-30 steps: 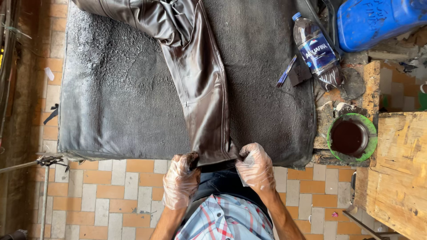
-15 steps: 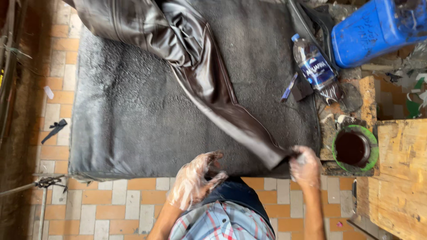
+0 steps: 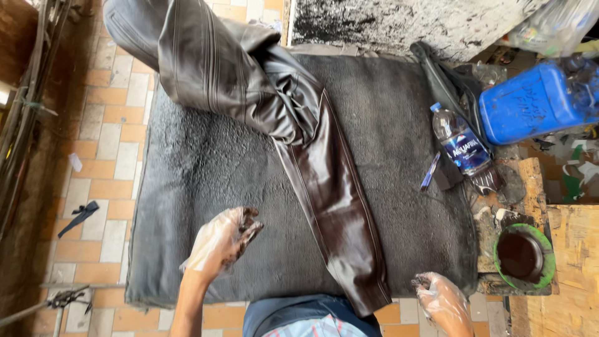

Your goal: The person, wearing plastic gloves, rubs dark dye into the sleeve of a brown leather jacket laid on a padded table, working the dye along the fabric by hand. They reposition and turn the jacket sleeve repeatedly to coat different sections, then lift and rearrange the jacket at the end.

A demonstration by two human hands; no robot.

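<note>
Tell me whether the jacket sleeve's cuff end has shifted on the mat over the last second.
Yes. The sleeve swung toward the green bowl, then partway back; its cuff now lies at the mat's near edge, between both gloved hands.

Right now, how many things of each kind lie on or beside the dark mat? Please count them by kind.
Leather jacket: 1
Plastic water bottle: 1
Blue jerrycan: 1
Green bowl of dark liquid: 1
Blue pen: 1
Gloved hands, left hand and right hand: 2
Total: 7
</note>
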